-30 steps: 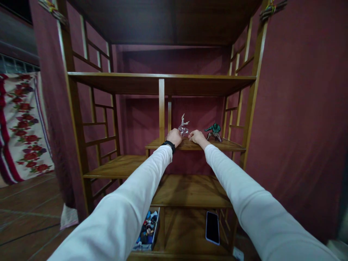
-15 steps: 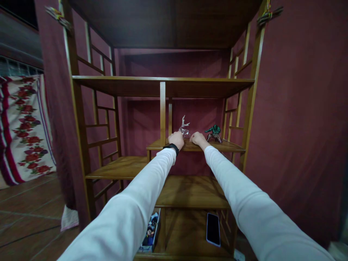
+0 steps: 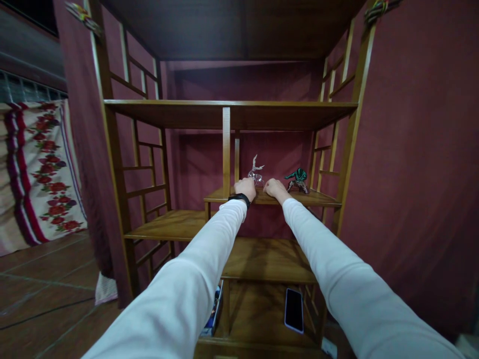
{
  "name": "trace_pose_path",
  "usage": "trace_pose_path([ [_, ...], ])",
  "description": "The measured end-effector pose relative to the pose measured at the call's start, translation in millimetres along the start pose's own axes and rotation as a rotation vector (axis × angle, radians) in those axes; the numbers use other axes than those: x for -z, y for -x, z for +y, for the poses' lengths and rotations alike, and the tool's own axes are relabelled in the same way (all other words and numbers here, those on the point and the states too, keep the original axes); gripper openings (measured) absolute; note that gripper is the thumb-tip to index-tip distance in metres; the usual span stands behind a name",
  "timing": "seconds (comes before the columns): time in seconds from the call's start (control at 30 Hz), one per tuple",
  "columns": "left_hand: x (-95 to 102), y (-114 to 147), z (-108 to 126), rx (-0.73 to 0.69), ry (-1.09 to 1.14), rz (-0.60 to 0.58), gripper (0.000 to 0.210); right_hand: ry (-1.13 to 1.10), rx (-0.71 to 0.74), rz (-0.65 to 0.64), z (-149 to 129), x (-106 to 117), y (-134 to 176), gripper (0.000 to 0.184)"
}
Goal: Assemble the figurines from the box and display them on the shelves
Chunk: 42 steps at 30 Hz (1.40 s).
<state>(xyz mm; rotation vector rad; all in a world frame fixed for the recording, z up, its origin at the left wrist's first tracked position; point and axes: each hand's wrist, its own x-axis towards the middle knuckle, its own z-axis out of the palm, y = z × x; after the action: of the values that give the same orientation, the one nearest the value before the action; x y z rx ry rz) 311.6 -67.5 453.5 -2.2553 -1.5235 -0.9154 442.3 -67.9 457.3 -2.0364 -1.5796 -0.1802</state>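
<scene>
On the raised middle shelf (image 3: 314,199) stands a clear, see-through figurine (image 3: 256,174) with pale branching parts pointing upward. My left hand (image 3: 245,187), with a black band at the wrist, is closed at the figurine's left side and hides its lower part. From the right, my right hand (image 3: 275,188) pinches at the figurine's lower right edge, fingers curled together. The exact contact of the fingertips is hard to see. Farther right on the same shelf is a dark green and brown figurine (image 3: 298,179), apart from both hands.
A wooden post (image 3: 226,149) rises just left of my left hand. Overhead runs a long upper shelf (image 3: 232,104). Below lie a phone (image 3: 294,310) and a box (image 3: 213,314), partly covered by my left sleeve. Slatted side frames bound the rack.
The whole view has shifted slightly. Both hands stay at the clear figurine, with only a small change in their position; the green figurine stands where it was.
</scene>
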Motion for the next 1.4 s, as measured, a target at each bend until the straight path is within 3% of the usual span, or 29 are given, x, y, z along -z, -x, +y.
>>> trace_pose_path([
  [1.4,3.4,0.0,1.5,0.027,-0.048,-0.019,0.027,0.076,0.007,0.000,-7.4,2.6,8.1,0.031],
])
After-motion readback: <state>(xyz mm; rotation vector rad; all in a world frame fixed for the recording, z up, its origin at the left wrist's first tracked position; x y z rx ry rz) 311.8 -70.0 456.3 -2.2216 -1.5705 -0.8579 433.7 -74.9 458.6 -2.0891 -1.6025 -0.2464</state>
